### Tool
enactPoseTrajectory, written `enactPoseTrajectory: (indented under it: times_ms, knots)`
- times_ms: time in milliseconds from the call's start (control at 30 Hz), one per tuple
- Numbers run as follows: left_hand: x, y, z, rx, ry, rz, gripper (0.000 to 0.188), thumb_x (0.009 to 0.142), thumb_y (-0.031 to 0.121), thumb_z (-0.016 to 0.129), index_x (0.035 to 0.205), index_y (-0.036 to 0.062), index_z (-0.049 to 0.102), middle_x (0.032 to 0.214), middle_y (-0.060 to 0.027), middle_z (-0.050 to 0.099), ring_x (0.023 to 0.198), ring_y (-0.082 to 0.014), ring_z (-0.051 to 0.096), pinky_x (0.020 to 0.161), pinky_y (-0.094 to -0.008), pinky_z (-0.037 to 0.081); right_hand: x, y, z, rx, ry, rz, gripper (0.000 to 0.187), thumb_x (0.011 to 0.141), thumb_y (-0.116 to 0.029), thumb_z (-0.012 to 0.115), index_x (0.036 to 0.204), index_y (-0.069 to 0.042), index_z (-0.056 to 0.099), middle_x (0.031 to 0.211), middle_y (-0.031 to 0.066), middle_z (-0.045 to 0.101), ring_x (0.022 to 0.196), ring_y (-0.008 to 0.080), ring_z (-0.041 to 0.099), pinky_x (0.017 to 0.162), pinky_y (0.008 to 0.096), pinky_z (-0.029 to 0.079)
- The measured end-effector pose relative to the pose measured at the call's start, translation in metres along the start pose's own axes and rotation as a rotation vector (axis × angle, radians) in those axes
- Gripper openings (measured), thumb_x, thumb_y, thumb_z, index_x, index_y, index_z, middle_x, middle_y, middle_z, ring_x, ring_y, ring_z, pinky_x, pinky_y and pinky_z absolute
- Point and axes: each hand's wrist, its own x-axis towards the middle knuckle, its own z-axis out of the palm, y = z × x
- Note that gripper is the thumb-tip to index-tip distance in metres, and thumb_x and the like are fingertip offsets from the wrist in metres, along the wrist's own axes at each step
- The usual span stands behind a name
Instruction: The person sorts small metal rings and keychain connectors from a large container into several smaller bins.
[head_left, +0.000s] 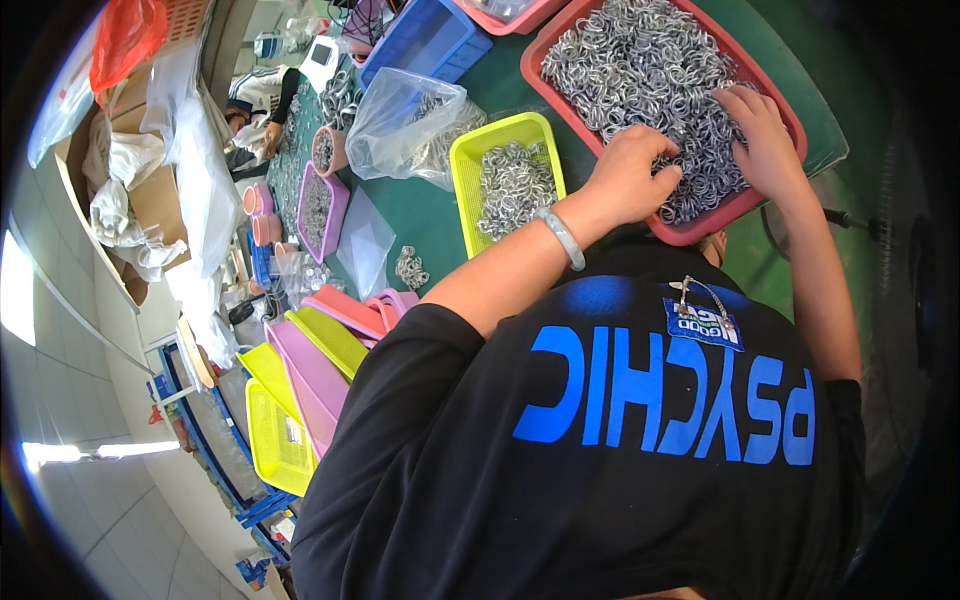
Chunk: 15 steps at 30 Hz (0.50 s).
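Note:
A red plastic basket [725, 217] filled with silver metal rings [640, 60] stands in front of me. My left hand [632, 175] rests over the near left part of the rings, its fingers bent and its thumb apart from them. A pale bangle circles that wrist. On the right side of the same heap, my right hand [765, 140] touches the rings with its fingers stretched and thumb apart. Neither hand shows a ring clearly held. Just left of the red basket is a yellow-green basket [461, 180] with a smaller heap of rings.
A clear plastic bag [395, 120] of rings, a blue crate [425, 45] and a pink tray [325, 235] stand on the green table [390, 205]. A small ring pile [410, 267] lies nearer. Stacked coloured baskets [305, 375] are at left. Another person's hand [273, 138] is beyond.

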Motion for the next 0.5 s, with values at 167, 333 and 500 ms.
enactPoseTrajectory:
  times_ms: [167,333,500]
  knots:
    - [-0.002,-0.001,-0.001,0.012,-0.023,-0.035,0.024,0.07,0.019,0.06,0.089,0.0027,0.06,0.09,-0.0152,0.057,0.089,-0.0301,0.054,0.078,-0.0362,0.042,-0.003,0.006,0.003,0.02,-0.03,0.009,0.049,0.064,0.012,0.046,0.108,-0.007,0.05,0.1,0.0112,0.052,0.098,0.0289,0.047,0.082,0.036,0.04]
    - [-0.004,-0.003,0.001,0.011,-0.033,-0.066,0.024,0.07,0.018,0.06,0.088,0.0027,0.06,0.09,-0.0156,0.056,0.088,-0.0301,0.054,0.078,-0.0361,0.042,0.0,0.023,0.008,0.262,-0.018,0.117,0.044,0.065,0.013,0.044,0.103,-0.007,0.054,0.084,0.0121,0.055,0.083,0.0274,0.054,0.073,0.0351,0.043]
    - [-0.003,-0.005,0.004,0.004,-0.023,-0.049,0.025,0.07,0.019,0.06,0.089,0.0032,0.06,0.09,-0.0155,0.056,0.088,-0.0301,0.053,0.078,-0.0361,0.042,0.0,0.016,0.009,0.322,0.093,0.172,0.041,0.067,0.013,0.044,0.101,-0.007,0.056,0.08,0.009,0.054,0.076,0.0204,0.055,0.07,0.0287,0.044]
